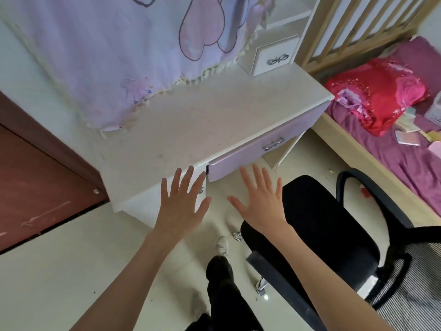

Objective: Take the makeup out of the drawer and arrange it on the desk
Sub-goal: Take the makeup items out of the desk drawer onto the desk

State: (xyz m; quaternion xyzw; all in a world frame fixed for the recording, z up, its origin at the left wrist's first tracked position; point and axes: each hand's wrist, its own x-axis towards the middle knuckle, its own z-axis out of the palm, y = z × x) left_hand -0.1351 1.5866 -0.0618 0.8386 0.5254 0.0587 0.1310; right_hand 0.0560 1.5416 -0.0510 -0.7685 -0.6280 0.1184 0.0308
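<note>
Both hands are hanging in the air in front of the desk, fingers spread flat, holding nothing. Left hand (182,204) is sitting at about 7 o'clock from the drawer (257,149), over the white front edge of the tabletop (191,120); right hand (259,199) is at 6 o'clock from it, just below the drawer's lilac front. Neither one is touching the drawer. The drawer is sticking out slightly, a dark gap showing at its left end; its inside is hidden, so can't tell where the makeup is. A silver bow handle (273,143) is sitting on the drawer front. A lilac heart-print cloth (119,56) is draping over the back of the tabletop at 11 o'clock. A small white drawer box (272,56) is standing at 1 o'clock. A black office chair (322,235) is standing at 5 o'clock, a red pillow (379,91) lying on the bed at 3 o'clock.
</note>
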